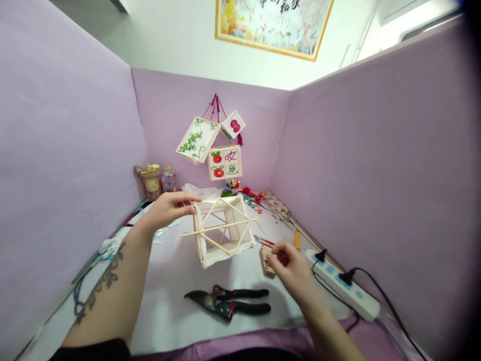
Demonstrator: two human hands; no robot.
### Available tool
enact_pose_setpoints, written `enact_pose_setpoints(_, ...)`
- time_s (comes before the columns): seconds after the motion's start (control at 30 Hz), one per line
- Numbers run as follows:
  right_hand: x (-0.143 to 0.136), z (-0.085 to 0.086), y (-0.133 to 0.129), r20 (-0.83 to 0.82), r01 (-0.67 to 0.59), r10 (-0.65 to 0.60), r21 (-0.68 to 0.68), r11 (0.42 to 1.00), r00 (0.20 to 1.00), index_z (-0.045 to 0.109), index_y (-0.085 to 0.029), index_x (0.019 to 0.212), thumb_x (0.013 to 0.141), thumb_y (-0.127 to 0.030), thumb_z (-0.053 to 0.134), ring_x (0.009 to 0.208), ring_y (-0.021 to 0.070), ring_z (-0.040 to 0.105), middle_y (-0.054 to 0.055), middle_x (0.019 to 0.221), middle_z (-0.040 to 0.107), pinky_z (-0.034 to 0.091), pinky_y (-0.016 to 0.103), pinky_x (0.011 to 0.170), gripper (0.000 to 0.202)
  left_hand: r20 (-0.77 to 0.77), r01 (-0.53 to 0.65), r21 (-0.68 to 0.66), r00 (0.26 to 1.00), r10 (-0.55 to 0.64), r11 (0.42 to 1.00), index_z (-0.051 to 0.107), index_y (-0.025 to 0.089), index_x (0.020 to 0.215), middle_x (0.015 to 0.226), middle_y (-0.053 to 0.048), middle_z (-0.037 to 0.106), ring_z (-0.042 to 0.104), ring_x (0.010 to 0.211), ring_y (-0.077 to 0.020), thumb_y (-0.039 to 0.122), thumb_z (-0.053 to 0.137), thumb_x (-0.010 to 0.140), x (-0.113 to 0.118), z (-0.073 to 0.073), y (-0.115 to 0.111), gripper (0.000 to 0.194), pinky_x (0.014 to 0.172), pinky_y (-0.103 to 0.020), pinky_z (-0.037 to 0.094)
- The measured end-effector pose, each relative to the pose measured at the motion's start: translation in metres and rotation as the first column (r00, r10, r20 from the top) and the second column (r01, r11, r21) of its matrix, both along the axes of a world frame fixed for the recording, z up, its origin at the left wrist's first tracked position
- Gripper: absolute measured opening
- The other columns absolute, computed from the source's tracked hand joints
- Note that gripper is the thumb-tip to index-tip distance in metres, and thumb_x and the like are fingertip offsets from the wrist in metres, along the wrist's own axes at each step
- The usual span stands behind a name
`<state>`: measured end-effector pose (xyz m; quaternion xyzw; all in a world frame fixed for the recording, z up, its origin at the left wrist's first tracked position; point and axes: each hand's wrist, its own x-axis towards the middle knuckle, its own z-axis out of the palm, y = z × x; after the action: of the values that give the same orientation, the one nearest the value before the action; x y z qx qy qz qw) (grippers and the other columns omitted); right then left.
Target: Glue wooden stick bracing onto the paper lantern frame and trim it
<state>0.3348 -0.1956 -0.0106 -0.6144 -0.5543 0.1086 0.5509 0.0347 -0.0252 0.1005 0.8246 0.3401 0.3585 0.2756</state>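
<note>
My left hand [175,208] grips the upper left edge of a box-shaped frame [199,245] of thin wooden sticks, its sides partly covered in white material. The frame is tilted, with crossed sticks [220,228] over its near side. My right hand [287,263] is to the right of the frame, fingers curled together. A slim red tool with metal tips [264,241] reaches up to its fingertips; whether the hand grips it is hidden. A small wooden block [267,263] lies partly behind those fingers. Black-handled pruning shears [227,301] lie in front of the frame.
A white power strip [343,286] with black plugs and cords lies at the right. Bundled sticks [278,208] lie along the right wall. Decorated lantern panels [225,163] hang at the back. A cup [151,180] and a bead jar [169,180] stand at the back left.
</note>
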Motion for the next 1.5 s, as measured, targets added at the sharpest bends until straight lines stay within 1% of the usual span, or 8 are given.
enact_pose_setpoints(0.1,-0.016,0.001,-0.006,0.188,-0.159,0.151,0.027,0.987,0.97,0.061,-0.02,0.074,0.079,-0.023,0.064,0.059,0.0133,0.05,0.0,0.069,0.057,0.041,0.025,0.055,0.007,-0.008,-0.01,0.0,1.0,0.01,1.0,0.074,0.02,0.101,0.075,-0.001,0.068,0.053,0.063,-0.0114,0.048,0.071,0.072,0.0,-0.001,0.0,0.04,0.058,-0.021,0.042)
enact_pose_setpoints(0.2,-0.033,0.008,-0.012,0.376,-0.272,0.178,0.213,0.939,0.909,0.06,-0.02,0.069,0.083,-0.021,0.064,0.07,0.0156,0.054,0.002,0.073,0.057,0.045,0.029,0.065,0.015,0.0,0.001,-0.007,1.0,-0.001,1.0,0.074,0.02,0.102,0.076,-0.001,0.068,0.055,0.066,-0.0118,0.048,0.071,0.073,-0.001,-0.003,0.003,0.04,0.06,-0.021,0.043)
enact_pose_setpoints(0.33,-0.053,0.011,-0.008,0.555,-0.321,0.061,0.386,0.865,0.83,0.064,-0.022,0.084,0.081,-0.011,0.063,0.079,0.0172,0.052,0.004,0.083,0.057,0.047,0.034,0.076,0.011,0.02,0.024,-0.027,1.0,-0.024,0.999,0.073,0.019,0.104,0.08,-0.004,0.069,0.057,0.069,-0.0133,0.048,0.072,0.073,-0.002,-0.006,0.007,0.042,0.064,-0.022,0.045)
enact_pose_setpoints(0.57,-0.07,0.008,0.011,0.561,-0.229,-0.156,0.555,0.799,0.813,0.066,-0.024,0.091,0.08,-0.001,0.058,0.09,0.0183,0.051,0.004,0.092,0.051,0.048,0.034,0.083,0.027,0.021,0.025,-0.002,0.999,-0.025,1.0,0.074,0.019,0.102,0.078,-0.003,0.069,0.056,0.067,-0.0131,0.048,0.072,0.073,-0.002,-0.007,0.008,0.041,0.062,-0.022,0.044)
enact_pose_setpoints(0.7,-0.07,0.011,0.013,0.567,-0.25,-0.121,0.531,0.81,0.815,0.064,-0.022,0.09,0.08,-0.003,0.061,0.089,0.0192,0.05,0.005,0.091,0.051,0.047,0.035,0.081,0.022,0.02,0.018,0.005,1.0,-0.018,1.0,0.074,0.02,0.102,0.075,-0.002,0.067,0.053,0.065,-0.012,0.047,0.072,0.073,-0.001,-0.006,0.005,0.04,0.059,-0.021,0.041)
enact_pose_setpoints(0.97,-0.063,0.01,-0.004,0.582,-0.484,0.186,0.412,0.772,0.792,0.056,-0.019,0.09,0.079,0.001,0.057,0.082,0.0183,0.048,0.005,0.082,0.054,0.047,0.035,0.075,0.022,0.02,0.012,0.014,1.0,-0.012,1.0,0.074,0.02,0.103,0.073,-0.001,0.065,0.05,0.062,-0.0107,0.048,0.071,0.073,0.001,-0.004,0.002,0.041,0.057,-0.021,0.039)
enact_pose_setpoints(1.13,-0.061,0.006,-0.009,0.594,-0.564,0.304,0.316,0.763,0.745,0.054,-0.019,0.083,0.08,-0.015,0.062,0.082,0.0199,0.05,0.006,0.085,0.056,0.048,0.038,0.075,0.009,0.002,0.024,0.024,1.0,-0.024,0.999,0.074,0.018,0.103,0.072,-0.001,0.064,0.049,0.062,-0.0106,0.049,0.071,0.073,0.0,-0.004,0.002,0.043,0.055,-0.021,0.038)
enact_pose_setpoints(1.5,-0.067,0.005,0.006,0.535,-0.237,-0.089,0.51,0.827,0.84,0.058,-0.022,0.092,0.08,-0.001,0.061,0.09,0.0197,0.049,0.005,0.094,0.05,0.046,0.037,0.081,0.025,0.007,0.018,0.013,1.0,-0.018,1.0,0.074,0.02,0.103,0.075,-0.001,0.066,0.051,0.064,-0.011,0.048,0.071,0.073,0.0,-0.004,0.003,0.041,0.055,-0.021,0.038)
